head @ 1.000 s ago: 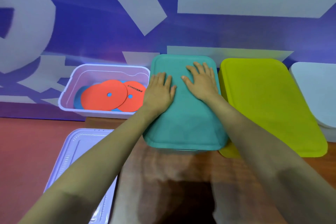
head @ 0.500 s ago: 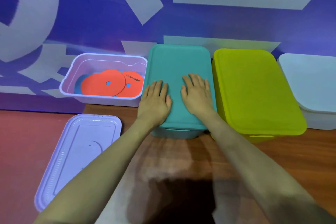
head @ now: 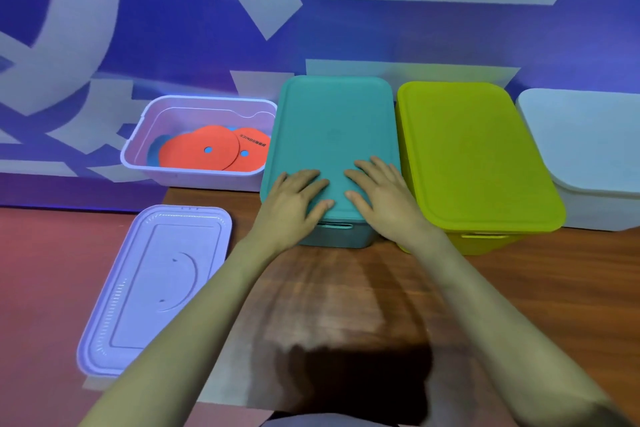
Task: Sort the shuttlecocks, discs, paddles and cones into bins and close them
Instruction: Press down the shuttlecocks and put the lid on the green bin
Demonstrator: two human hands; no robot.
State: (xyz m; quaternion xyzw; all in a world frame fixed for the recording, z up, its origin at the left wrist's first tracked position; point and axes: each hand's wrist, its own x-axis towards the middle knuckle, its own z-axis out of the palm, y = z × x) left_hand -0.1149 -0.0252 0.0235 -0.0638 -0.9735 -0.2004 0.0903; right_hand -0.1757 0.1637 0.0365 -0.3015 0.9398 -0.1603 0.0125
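Observation:
A teal bin stands in the middle with its teal lid (head: 334, 128) on top. My left hand (head: 294, 204) and my right hand (head: 381, 198) lie flat, fingers spread, on the lid's near edge. To the left an open lilac bin (head: 138, 146) holds orange discs (head: 201, 149) over a blue one. Its lilac lid (head: 156, 288) lies flat on the table in front of it. Right of the teal bin stand a yellow-green bin with its lid (head: 474, 156) on and a white lidded bin (head: 588, 149).
The bins stand in a row against a blue and white patterned wall. The table is wood-grain brown (head: 329, 288) with a red surface (head: 41, 270) at the left. A dark shadow falls on the near table edge.
Both hands have slid along the teal lid from its middle to its near edge. The view has pulled back, so the lilac lid shows more fully.

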